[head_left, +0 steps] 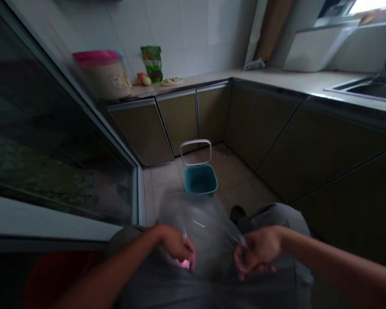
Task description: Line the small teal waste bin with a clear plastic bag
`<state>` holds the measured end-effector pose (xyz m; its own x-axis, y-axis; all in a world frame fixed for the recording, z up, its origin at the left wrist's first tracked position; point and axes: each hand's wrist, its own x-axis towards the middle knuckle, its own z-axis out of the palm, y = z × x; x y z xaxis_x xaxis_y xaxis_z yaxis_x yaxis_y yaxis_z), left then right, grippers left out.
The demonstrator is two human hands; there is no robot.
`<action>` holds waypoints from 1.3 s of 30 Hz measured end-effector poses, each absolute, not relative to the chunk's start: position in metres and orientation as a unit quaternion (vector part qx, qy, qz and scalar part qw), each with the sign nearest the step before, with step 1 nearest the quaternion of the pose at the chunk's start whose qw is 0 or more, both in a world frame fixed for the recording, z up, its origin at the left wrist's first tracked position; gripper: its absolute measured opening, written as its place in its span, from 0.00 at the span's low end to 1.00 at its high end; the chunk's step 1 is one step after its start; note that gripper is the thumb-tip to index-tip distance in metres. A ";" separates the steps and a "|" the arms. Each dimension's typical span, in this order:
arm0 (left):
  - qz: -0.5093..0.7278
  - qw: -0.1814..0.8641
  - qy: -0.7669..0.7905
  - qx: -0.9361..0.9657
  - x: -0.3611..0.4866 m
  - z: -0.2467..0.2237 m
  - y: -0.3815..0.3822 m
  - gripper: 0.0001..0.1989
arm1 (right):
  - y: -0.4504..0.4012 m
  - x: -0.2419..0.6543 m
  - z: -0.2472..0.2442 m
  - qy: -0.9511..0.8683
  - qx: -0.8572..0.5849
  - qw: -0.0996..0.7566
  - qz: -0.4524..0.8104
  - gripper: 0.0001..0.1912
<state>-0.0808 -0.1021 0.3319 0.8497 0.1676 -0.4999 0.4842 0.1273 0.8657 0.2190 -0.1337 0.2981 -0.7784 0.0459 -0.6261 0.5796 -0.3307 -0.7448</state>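
A clear plastic bag (199, 221) spreads between my hands above my lap, its far part reaching toward the bin. My left hand (179, 246) is closed on the bag's near left edge; a small bright pink patch shows under its fingers, too blurred to name. At the near right edge, my right hand (255, 251) pinches the plastic between thumb and fingers. Just beyond the bag, a teal square bin (201, 179) stands on the floor with its inside showing. Its pale rim frame (195, 164) is tipped up at the back.
Cabinets (180, 120) line the back and right. On the counter sit a pink-lidded tub (106, 77), a green pouch (152, 64), onions (143, 79) and a small plate (172, 83). A sink (373, 90) is at right, a glass door (51, 128) at left. Something red (56, 274) lies low left.
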 end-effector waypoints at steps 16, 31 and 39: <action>0.198 0.090 0.594 0.774 -0.132 0.358 0.008 0.08 | 0.006 0.248 0.391 0.779 0.466 -0.267 -0.324 0.23; 0.135 -0.004 0.611 0.780 -0.146 0.341 0.028 0.36 | 0.041 0.246 0.376 0.769 0.517 -0.328 -0.183 0.33; 0.130 0.042 0.601 0.788 -0.152 0.297 0.016 0.34 | 0.037 0.247 0.327 0.763 0.520 -0.266 -0.279 0.36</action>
<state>-0.1518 0.0164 0.2965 0.2446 0.9572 0.1544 0.9351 -0.2750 0.2234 0.2473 0.0370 0.3268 -0.3187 0.9407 0.1161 0.6441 0.3048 -0.7016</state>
